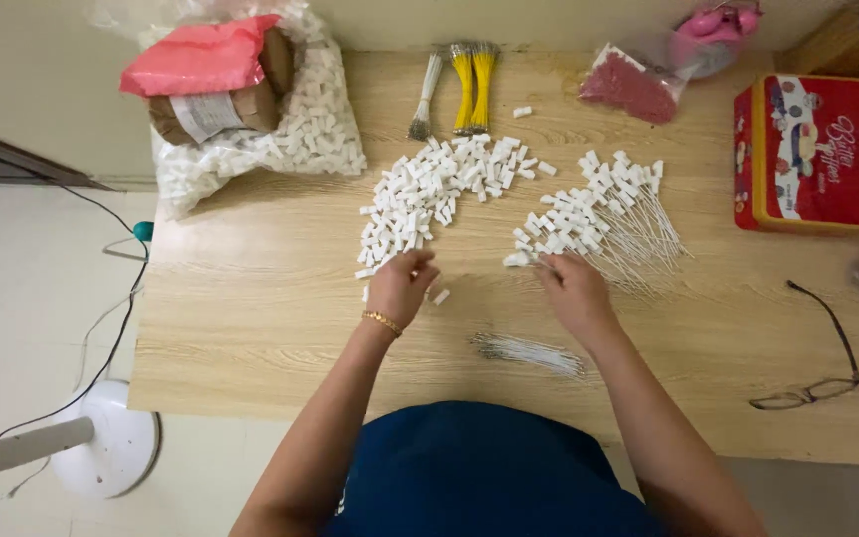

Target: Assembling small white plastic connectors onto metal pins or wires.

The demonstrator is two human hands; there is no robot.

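My left hand, with a gold bracelet at the wrist, rests on the wooden table at the near end of a loose pile of small white plastic connectors, its fingers curled on one piece. My right hand touches the near edge of a second pile of white connectors fitted with thin white wires, pinching one at its tip. A small bundle of bare white wires lies between my forearms.
A clear bag of white connectors with a pink packet and a brown parcel on it sits far left. Yellow and white wire bundles, a bag of red pieces, a red tin and eyeglasses are there too. A fan base stands on the floor.
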